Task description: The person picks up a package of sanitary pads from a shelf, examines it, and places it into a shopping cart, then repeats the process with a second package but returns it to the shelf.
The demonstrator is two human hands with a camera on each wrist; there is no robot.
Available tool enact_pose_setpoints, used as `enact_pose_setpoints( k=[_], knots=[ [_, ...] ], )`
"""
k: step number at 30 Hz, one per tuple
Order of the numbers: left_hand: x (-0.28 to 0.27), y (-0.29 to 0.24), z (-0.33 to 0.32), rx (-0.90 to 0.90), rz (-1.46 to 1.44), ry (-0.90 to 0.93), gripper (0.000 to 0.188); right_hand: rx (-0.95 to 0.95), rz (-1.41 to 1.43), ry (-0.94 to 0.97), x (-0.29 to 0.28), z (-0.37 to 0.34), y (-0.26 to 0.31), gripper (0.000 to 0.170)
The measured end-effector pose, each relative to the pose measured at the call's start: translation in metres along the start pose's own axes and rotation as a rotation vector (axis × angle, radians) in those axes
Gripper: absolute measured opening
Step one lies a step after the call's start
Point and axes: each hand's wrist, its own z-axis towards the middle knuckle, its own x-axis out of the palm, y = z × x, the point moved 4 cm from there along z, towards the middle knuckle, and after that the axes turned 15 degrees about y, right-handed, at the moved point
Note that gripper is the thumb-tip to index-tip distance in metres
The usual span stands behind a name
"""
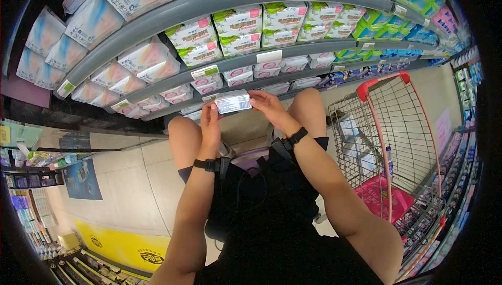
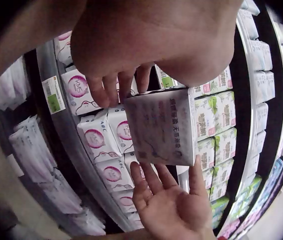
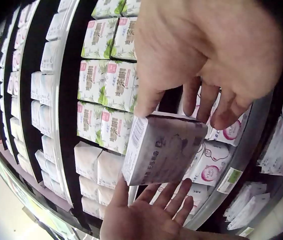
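Out in front of the knees, in the head view, a small white pack of sanitary pads is held between two hands. The left hand pinches one end, and the right hand grips the other, thumb and fingers at the edges. A barcode and fine print show on the side turned up. In the left wrist view the printed broad face of the pack is seen, with rows of similar packs behind. The right wrist view shows the pack tilted, fingers of both hands at its opposite ends.
Curved shelves stocked with white-and-green packs stand ahead. Lower down sit packs with pink circles. A wire shopping cart with red trim stands at the right, a pink bag inside. Yellow floor sign lies left.
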Motion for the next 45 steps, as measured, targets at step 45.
enact_pose_setpoints(
  k=[45],
  knots=[
    [0.005, -0.003, -0.009, -0.064, -0.013, 0.2, 0.042, -0.143, 0.06, 0.125, -0.008, -0.008, 0.012, 0.049]
  ],
)
